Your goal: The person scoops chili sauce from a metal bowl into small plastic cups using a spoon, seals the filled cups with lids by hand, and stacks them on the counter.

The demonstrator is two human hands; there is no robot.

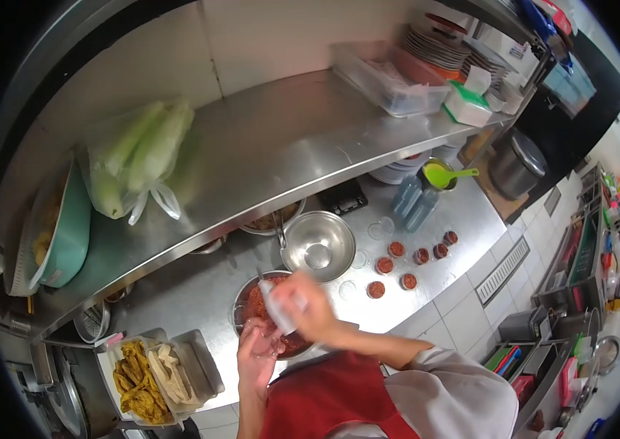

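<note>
My left hand [255,355] is closed around a small clear plastic cup [272,341], just over the near edge of a metal bowl of coarse red paste [255,304]. Above the same bowl, my right hand [308,307] is blurred by motion. Its fingers close on a pale, translucent long object [278,311] whose kind I cannot make out. To the right, several small cups of red paste [385,265] stand on the steel counter. A bare steel mixing bowl [317,245] sits just beyond the paste bowl.
Stacked clear cups [418,205] and a green ladle [445,174] stand at the back right, beside a black scale [343,197]. A steel shelf [251,157] overhangs the counter, bearing bagged green vegetables [138,157]. Containers of yellow food [138,384] and pale strips [171,373] stand left.
</note>
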